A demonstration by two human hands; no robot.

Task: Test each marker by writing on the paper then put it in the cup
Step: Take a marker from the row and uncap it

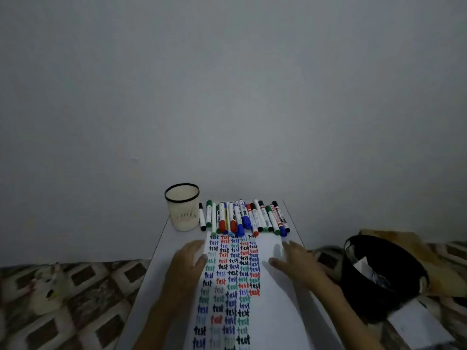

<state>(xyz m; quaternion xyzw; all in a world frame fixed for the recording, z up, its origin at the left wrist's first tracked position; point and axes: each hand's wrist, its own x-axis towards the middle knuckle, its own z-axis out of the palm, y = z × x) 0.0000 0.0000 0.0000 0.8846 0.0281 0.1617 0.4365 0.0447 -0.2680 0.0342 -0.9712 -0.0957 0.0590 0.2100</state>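
Note:
A white paper [274, 294] lies lengthwise on a narrow white table [156, 279], filled with columns of the word "test" in black, blue, red and green. Several capped markers [243, 218] lie side by side at the paper's far end. Left of them stands a cream mesh cup [183, 209] with a black rim; its inside looks empty. My left hand [188, 258] rests flat on the paper's left edge, fingers straight. My right hand [294, 260] lies flat on the paper's right part, fingers spread. Neither hand holds a marker.
A black bin [379, 274] with paper scraps in it stands on the floor to the right of the table. Patterned floor tiles [83, 299] surround the table, with a pale object at the left. A plain grey wall rises right behind the markers.

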